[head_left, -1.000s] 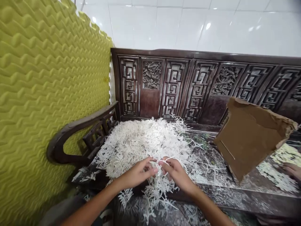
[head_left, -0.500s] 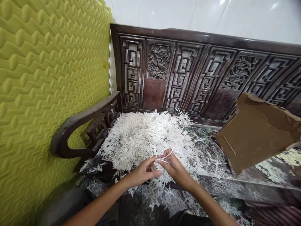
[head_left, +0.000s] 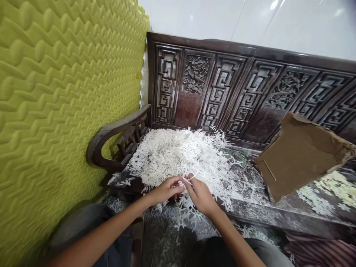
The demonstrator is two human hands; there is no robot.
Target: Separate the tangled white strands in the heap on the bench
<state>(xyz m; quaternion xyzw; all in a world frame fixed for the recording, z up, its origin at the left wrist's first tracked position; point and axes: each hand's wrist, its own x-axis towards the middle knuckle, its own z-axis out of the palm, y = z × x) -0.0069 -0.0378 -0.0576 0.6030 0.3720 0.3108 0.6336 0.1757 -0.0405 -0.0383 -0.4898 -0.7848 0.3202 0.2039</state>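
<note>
Between my hands is a thin white branched sprig (head_left: 195,174), which looks like artificial foliage. My left hand (head_left: 167,190) is closed, its fingertips at the sprig's near end. With thumb and fingers my right hand (head_left: 200,194) pinches the same sprig close beside the left. Fingers cover part of the sprig, so the exact grip points are hidden. Just beyond both hands lies a big heap of similar white sprigs (head_left: 172,155) on the dark wooden bench (head_left: 278,213), with some hanging over its front edge.
The bench has a carved backrest (head_left: 189,111) and a curved armrest (head_left: 96,144) at left. A yellow foam mat (head_left: 69,92) stands upright beside it. A torn cardboard piece (head_left: 297,155) leans at right, near pale yellow flower-like pieces (head_left: 338,187). Striped fabric (head_left: 319,248) lies low right.
The view has shifted, moving the bench's left end rightward in frame. My left fingers have curled in more, and both hands stay together at the sprig.
</note>
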